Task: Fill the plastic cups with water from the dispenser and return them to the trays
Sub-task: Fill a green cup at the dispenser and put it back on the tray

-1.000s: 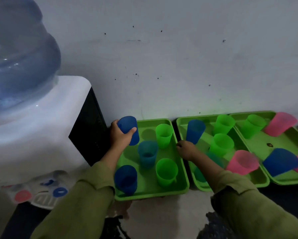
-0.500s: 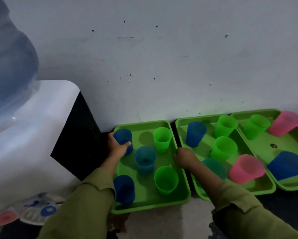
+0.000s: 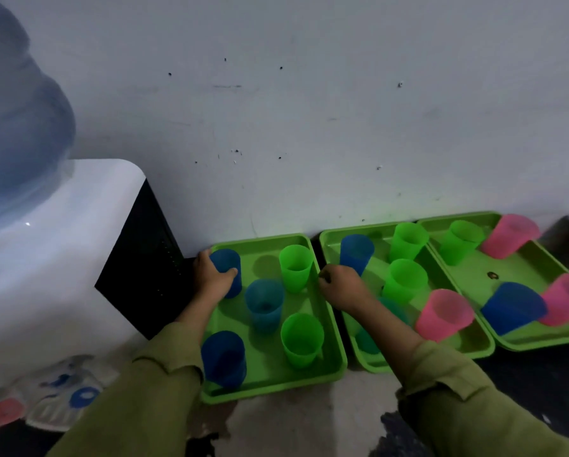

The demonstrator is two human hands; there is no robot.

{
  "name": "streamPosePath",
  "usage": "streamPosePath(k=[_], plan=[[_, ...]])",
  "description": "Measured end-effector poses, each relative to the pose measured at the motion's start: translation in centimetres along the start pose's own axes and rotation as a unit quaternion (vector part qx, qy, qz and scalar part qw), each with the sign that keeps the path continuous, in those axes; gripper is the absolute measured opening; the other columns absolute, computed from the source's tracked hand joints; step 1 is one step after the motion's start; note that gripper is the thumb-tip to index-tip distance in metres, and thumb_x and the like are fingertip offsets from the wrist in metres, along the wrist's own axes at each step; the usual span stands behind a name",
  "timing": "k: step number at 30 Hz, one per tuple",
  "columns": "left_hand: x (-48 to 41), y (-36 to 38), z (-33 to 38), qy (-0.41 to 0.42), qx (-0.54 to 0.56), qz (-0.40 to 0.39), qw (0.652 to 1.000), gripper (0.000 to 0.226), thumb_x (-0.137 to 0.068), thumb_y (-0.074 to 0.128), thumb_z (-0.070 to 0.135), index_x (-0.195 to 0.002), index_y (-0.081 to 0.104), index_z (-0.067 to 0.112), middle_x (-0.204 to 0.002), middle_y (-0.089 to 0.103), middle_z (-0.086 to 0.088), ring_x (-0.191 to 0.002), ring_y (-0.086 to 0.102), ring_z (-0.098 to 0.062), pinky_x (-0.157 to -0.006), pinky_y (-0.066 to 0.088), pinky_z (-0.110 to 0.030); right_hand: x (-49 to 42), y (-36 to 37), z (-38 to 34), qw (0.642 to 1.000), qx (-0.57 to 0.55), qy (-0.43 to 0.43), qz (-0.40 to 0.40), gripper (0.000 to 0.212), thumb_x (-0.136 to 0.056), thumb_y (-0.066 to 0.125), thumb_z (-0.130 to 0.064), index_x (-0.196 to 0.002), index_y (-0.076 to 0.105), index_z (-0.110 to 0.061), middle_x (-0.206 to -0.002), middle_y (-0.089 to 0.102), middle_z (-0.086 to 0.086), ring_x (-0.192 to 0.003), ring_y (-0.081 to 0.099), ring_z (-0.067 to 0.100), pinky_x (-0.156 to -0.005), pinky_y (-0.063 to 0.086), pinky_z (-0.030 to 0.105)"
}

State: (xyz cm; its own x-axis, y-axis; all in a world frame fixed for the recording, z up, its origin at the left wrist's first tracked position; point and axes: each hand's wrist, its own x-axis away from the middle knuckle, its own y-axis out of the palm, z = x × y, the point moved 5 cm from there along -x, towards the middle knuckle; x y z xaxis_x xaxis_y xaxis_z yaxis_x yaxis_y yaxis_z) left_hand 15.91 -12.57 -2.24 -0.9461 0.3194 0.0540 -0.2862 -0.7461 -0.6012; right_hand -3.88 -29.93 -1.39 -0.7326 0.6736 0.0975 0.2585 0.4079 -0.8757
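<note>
Left hand [image 3: 212,278], fingers clamped round the blue cup [image 3: 228,263]. The cup, raised 1 s ago, now stands in the far corner of the left tray [image 3: 269,387]. Right hand [image 3: 340,286], fingers curled at that tray's right rim; whether they grip cannot be told. This return looks nearly done, only release remaining.

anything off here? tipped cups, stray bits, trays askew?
Two things. A small dark speck lies on the floor of the right tray; can't tell what it is. That tray's left rim seems to overlap the middle tray. The blue cup there looks tipped, possibly lens distortion.
</note>
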Motion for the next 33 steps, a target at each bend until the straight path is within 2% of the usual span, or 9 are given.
streamPosePath(k=[5, 10, 13, 16, 19, 23, 28, 33], plan=[[3.0, -1.0, 3.8, 0.097, 0.011, 0.033, 0.995, 0.060, -0.077, 0.072, 0.011, -0.129, 0.043, 0.007, -0.135, 0.039, -0.017, -0.122, 0.044, -0.031, -0.105, 0.034, -0.034, 2.1, -3.6, 1.0, 0.996, -0.032, -0.021, 0.083, 0.025, -0.086, 0.054, -0.013, -0.104, 0.068, -0.004, -0.108, 0.068, 0.018, -0.104, 0.061, 0.032, -0.086, 0.045, 0.033], [7.4, 0.7, 8.1, 0.211, 0.035, 0.026, 0.976, 0.054, -0.075, 0.073, 0.009, -0.123, 0.049, 0.005, -0.127, 0.048, -0.016, -0.119, 0.047, -0.027, -0.100, 0.032, -0.026, 4.9, -6.5, 3.7, 0.986, -0.079, -0.006, 0.148, 0.022, -0.085, 0.056, -0.010, -0.103, 0.068, -0.003, -0.105, 0.070, 0.016, -0.096, 0.064, 0.031, -0.084, 0.047, 0.035], [10.3, 3.2, 10.0, 0.261, 0.057, -0.025, 0.963, 0.053, -0.075, 0.074, 0.010, -0.121, 0.049, 0.006, -0.123, 0.052, -0.012, -0.116, 0.048, -0.023, -0.097, 0.032, -0.019, 6.9, -7.5, 5.8, 0.975, -0.118, 0.013, 0.187, 0.021, -0.086, 0.056, -0.010, -0.104, 0.066, -0.004, -0.104, 0.070, 0.013, -0.088, 0.066, 0.028, -0.077, 0.046, 0.029], [12.9, 6.4, 10.9, 0.280, 0.047, -0.115, 0.952, 0.056, -0.077, 0.073, 0.017, -0.126, 0.047, 0.012, -0.129, 0.050, -0.005, -0.121, 0.046, -0.017, -0.102, 0.033, -0.022, 8.5, -7.3, 7.9, 0.968, -0.137, 0.034, 0.209, 0.023, -0.089, 0.055, -0.011, -0.108, 0.064, -0.004, -0.106, 0.069, 0.012, -0.088, 0.065, 0.026, -0.076, 0.045, 0.026], [15.3, 9.8, 10.9, 0.283, 0.005, -0.222, 0.933, 0.065, -0.078, 0.073, 0.022, -0.133, 0.040, 0.017, -0.138, 0.042, -0.004, -0.129, 0.040, -0.016, -0.102, 0.029, -0.020, 10.1, -6.2, 10.2, 0.965, -0.152, 0.064, 0.206, 0.026, -0.090, 0.052, -0.009, -0.114, 0.060, -0.001, -0.110, 0.066, 0.016, -0.097, 0.063, 0.029, -0.085, 0.049, 0.034], [17.7, 13.4, 10.3, 0.250, -0.043, -0.309, 0.917, 0.084, -0.074, 0.077, 0.024, -0.142, 0.029, 0.017, -0.147, 0.032, -0.007, -0.134, 0.034, -0.019, -0.106, 0.027, -0.024, 11.7, -3.5, 12.5, 0.974, -0.138, 0.092, 0.157, 0.029, -0.090, 0.052, -0.008, -0.118, 0.057, -0.001, -0.112, 0.065, 0.016, -0.101, 0.062, 0.028, -0.083, 0.047, 0.031], [19.4, 16.2, 9.6, 0.226, -0.080, -0.341, 0.909, 0.100, -0.070, 0.081, 0.027, -0.147, 0.019, 0.013, -0.151, 0.026, -0.008, -0.136, 0.030, -0.022, -0.109, 0.026, -0.028, 13.0, -1.0, 14.2, 0.983, -0.114, 0.101, 0.105, 0.038, -0.089, 0.053, -0.009, -0.126, 0.050, -0.003, -0.123, 0.060, 0.015, -0.111, 0.058, 0.030, -0.090, 0.046, 0.036], [19.6, 17.5, 9.1, 0.213, -0.098, -0.305, 0.923, 0.100, -0.071, 0.080, 0.027, -0.147, 0.018, 0.009, -0.148, 0.028, -0.010, -0.135, 0.030, -0.024, -0.109, 0.026, -0.029, 13.6, 0.8, 15.3, 0.994, -0.053, 0.095, 0.032, 0.039, -0.088, 0.053, -0.012, -0.125, 0.051, -0.002, -0.125, 0.057, 0.017, -0.114, 0.055, 0.031, -0.091, 0.044, 0.034]])
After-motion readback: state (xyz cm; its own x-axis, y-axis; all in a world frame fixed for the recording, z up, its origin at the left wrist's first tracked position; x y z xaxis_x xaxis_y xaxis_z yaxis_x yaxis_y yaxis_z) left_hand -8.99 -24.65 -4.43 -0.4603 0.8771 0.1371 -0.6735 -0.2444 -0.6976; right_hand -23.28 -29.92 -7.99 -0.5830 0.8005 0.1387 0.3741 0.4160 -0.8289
